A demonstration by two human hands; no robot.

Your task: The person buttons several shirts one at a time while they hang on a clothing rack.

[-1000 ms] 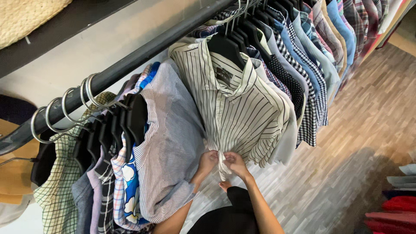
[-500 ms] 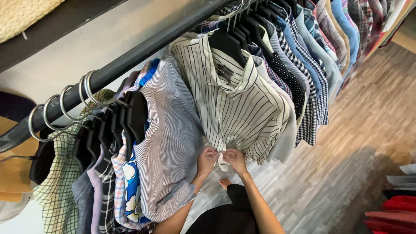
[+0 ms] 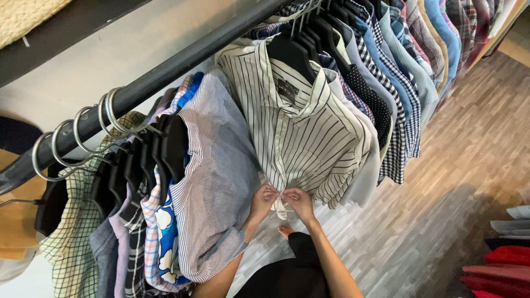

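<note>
Step in hand, by judgement: fastening the lower front of the striped shirt (image 3: pixel 301 132), which hangs on a black hanger (image 3: pixel 290 52) from the dark rail (image 3: pixel 165 77) running from left edge to top centre of frame. Shirt front turned toward the camera, collar near top centre, hem at centre frame.

Left hand (image 3: pixel 263 200), centre frame, fingers curled in and pinched narrow on the left edge of the placket near the hem. Right hand (image 3: pixel 300 202), just right of it, likewise pinched narrow on the opposite edge. Fingertips of both meeting at one small point; whether a button sits between them too small to tell.

Upper placket appears closed down to the hands; a short tail of white fabric hanging below the pinch.

Next move, by judgement: calls for holding both edges level and taut, keeping the hanger from swinging.

Surroundings: grey pinstriped shirt (image 3: pixel 218 165) just left of the hands, touching the left forearm; checked and dotted shirts (image 3: pixel 386 94) packed along upper right; wood-pattern floor (image 3: pixel 441 182) at right; folded garments (image 3: pixel 505 256) in lower right corner.
</note>
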